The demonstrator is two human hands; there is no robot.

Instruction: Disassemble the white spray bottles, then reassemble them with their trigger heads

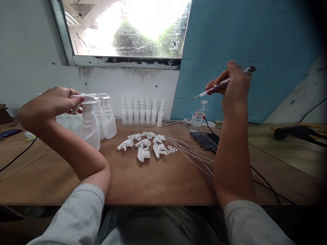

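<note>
At the left, my left hand point(55, 102) is closed around the white trigger head point(88, 99) of a spray bottle point(91, 131) that stands upright. More white spray bottles point(108, 120) are grouped behind and beside it. My right hand point(236, 83), raised on the right, grips a slim screwdriver point(222, 84) with a clear handle and a dark end. Its thin metal tip points left and down, apart from everything. Between my arms lie several loose white trigger heads point(143, 154), small white rings point(171, 149) and thin white tubes point(192, 154).
A row of narrow white bottles point(141, 112) stands against the wall under the window. Farther right are a clear water bottle point(198, 117), a phone point(204, 141) and cables. A black tool point(296, 132) lies at the far right, a dark phone point(9, 133) at far left.
</note>
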